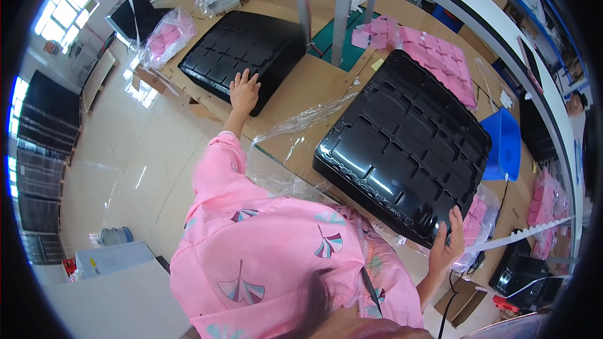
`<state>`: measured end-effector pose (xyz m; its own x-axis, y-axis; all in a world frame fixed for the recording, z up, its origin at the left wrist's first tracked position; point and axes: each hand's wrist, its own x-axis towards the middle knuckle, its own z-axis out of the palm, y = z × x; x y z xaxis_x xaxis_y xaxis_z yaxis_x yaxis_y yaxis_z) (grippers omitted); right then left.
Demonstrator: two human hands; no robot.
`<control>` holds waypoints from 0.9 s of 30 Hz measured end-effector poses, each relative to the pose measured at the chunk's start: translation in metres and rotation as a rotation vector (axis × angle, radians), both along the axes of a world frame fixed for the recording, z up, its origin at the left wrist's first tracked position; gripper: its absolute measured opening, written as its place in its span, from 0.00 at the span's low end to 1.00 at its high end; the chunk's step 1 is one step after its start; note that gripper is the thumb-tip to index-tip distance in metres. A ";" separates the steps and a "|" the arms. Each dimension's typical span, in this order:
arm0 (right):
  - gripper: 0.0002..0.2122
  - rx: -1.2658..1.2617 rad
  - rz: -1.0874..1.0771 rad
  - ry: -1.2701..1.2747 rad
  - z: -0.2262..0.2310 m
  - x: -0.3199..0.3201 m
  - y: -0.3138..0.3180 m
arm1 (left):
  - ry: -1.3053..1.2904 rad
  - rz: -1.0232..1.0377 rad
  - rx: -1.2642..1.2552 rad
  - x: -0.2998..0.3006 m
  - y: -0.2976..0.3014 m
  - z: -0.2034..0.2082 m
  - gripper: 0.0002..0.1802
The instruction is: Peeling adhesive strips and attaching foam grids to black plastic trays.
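Two stacks of glossy black plastic trays with moulded compartments stand on the brown table. My left hand (245,92) lies with fingers spread on the near edge of the far-left black tray stack (242,41). Closer to me and to the right is the larger black tray stack (402,138), tilted in view. My right hand (448,242) rests against its near right corner, fingers stretched out and not wrapped round it. A crumpled clear plastic film (301,119) lies on the table between the stacks.
Pink moulded trays (440,63) lie behind the nearer stack, and a blue bin (502,144) stands to its right. Grey metal posts (342,12) rise from the table's middle, by a green mat (326,44). A bagged pink bundle (168,36) sits at the left.
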<state>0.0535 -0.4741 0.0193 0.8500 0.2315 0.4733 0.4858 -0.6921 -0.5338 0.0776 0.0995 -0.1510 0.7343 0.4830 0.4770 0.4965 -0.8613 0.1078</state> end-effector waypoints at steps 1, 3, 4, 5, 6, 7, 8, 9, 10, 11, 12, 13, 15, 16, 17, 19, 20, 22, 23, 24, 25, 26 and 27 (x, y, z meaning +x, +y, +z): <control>0.12 0.006 -0.019 -0.045 -0.001 0.001 -0.005 | 0.019 -0.012 -0.014 -0.003 0.002 0.002 0.18; 0.12 -0.027 -0.146 -0.247 0.007 0.000 -0.014 | -0.065 -0.111 -0.005 -0.003 0.004 0.004 0.17; 0.12 0.062 -0.241 -0.353 0.009 0.000 -0.023 | -0.104 -0.153 -0.008 0.000 -0.006 0.015 0.17; 0.12 0.092 -0.286 -0.496 0.015 0.005 -0.031 | -0.136 -0.203 0.053 0.001 -0.003 0.018 0.17; 0.13 0.147 -0.389 -0.586 0.016 0.009 -0.040 | -0.225 -0.252 0.050 0.006 -0.009 0.024 0.16; 0.15 0.177 -0.440 -0.646 0.020 0.013 -0.048 | -0.332 -0.341 -0.114 0.009 -0.016 0.036 0.16; 0.18 0.225 -0.511 -0.650 0.029 0.014 -0.051 | -0.391 -0.379 -0.204 0.018 -0.031 0.053 0.17; 0.21 0.236 -0.580 -0.655 0.033 0.016 -0.063 | -0.386 -0.358 -0.400 0.023 -0.059 0.074 0.17; 0.22 0.217 -0.635 -0.673 0.036 0.018 -0.075 | -0.374 -0.312 -0.586 0.029 -0.086 0.098 0.16; 0.23 0.211 -0.669 -0.685 0.037 0.023 -0.084 | -0.450 -0.439 -0.656 0.039 -0.110 0.117 0.16; 0.25 0.200 -0.699 -0.691 0.037 0.025 -0.093 | -0.519 -0.560 -0.733 0.044 -0.133 0.130 0.15; 0.26 0.252 -0.713 -0.595 0.033 0.028 -0.101 | -0.589 -0.671 -0.797 0.044 -0.153 0.144 0.15; 0.28 0.367 -0.713 -0.397 0.023 0.041 -0.121 | -0.556 -0.781 -0.918 0.047 -0.197 0.179 0.14; 0.27 0.528 -0.639 -0.352 0.015 0.052 -0.134 | -0.538 -0.835 -0.983 0.050 -0.223 0.195 0.14; 0.27 0.691 -0.556 -0.300 0.002 0.064 -0.147 | -0.510 -0.906 -1.020 0.049 -0.251 0.210 0.13; 0.23 0.870 -0.427 -0.154 -0.019 0.075 -0.172 | -0.423 -1.101 -1.070 0.052 -0.297 0.230 0.12; 0.21 0.887 -0.379 -0.060 -0.026 0.076 -0.183 | -0.367 -1.220 -1.081 0.052 -0.317 0.239 0.12; 0.16 0.914 -0.343 0.083 -0.035 0.073 -0.187 | -0.301 -1.424 -1.057 0.048 -0.358 0.256 0.10; 0.14 0.923 -0.360 0.129 -0.041 0.069 -0.181 | -0.254 -1.487 -1.000 0.046 -0.375 0.263 0.09; 0.13 0.924 -0.376 0.180 -0.046 0.064 -0.174 | -0.208 -1.543 -0.951 0.046 -0.393 0.266 0.09; 0.12 0.785 -0.384 0.117 -0.045 0.056 -0.160 | -0.206 -1.592 -0.913 0.046 -0.410 0.267 0.09; 0.12 0.646 -0.392 0.058 -0.039 0.044 -0.141 | -0.196 -1.639 -0.878 0.046 -0.427 0.266 0.10; 0.11 0.511 -0.393 0.005 -0.036 0.034 -0.123 | -0.210 -1.636 -0.783 0.043 -0.444 0.269 0.10</control>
<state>0.0871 -0.5976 -0.0170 0.8278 -0.3513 0.4375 0.2447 -0.4756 -0.8449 0.1207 -0.3446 0.1175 0.6086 -0.4461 0.6562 -0.7712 -0.1379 0.6214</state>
